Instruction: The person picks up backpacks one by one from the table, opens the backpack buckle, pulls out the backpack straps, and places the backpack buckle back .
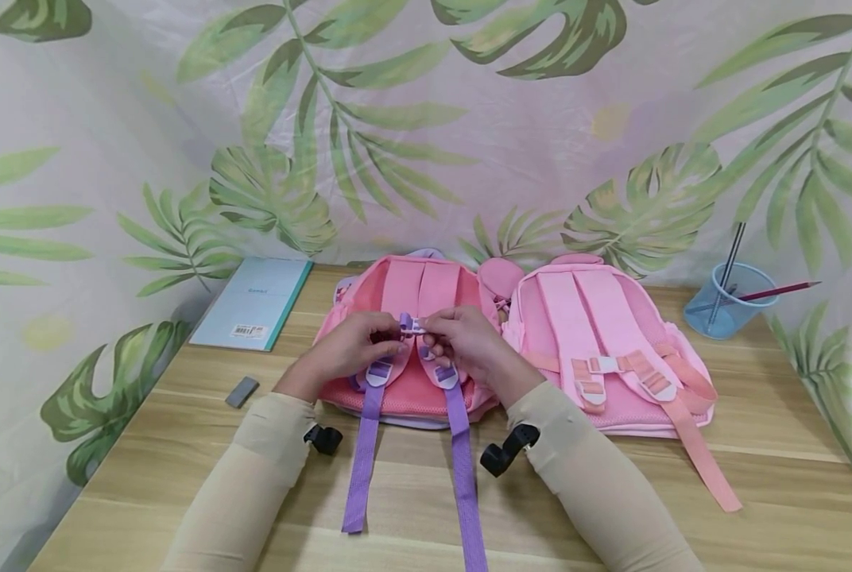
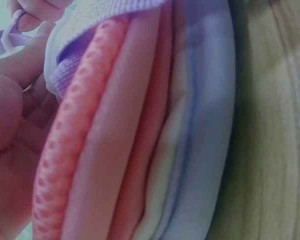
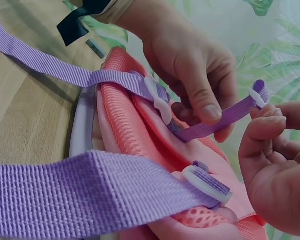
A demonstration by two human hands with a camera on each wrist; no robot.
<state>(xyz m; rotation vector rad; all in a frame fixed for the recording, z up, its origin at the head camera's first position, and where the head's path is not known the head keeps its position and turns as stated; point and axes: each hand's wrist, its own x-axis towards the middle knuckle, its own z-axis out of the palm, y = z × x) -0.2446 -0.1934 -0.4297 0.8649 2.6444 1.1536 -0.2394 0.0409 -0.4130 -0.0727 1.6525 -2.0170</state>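
A pink backpack (image 1: 415, 403) with a lilac front lies on the table, its shoulder straps facing up. Two long purple webbing straps (image 1: 362, 477) trail from its adjusters toward the near edge. Above its middle, my left hand (image 1: 350, 345) holds a short purple chest strap (image 3: 230, 115) between thumb and fingers. My right hand (image 1: 472, 342) pinches the white plastic buckle (image 3: 257, 98) at that strap's looped end. The left wrist view shows mostly the bag's side, with part of the left hand (image 2: 10, 140) beside it.
A second pink backpack (image 1: 633, 310), with a white chest buckle (image 1: 602, 365) and orange straps, lies to the right. A blue mesh pen cup (image 1: 730, 318) stands beyond it. On the left are a light blue notebook (image 1: 254, 298) and a grey eraser (image 1: 242, 392).
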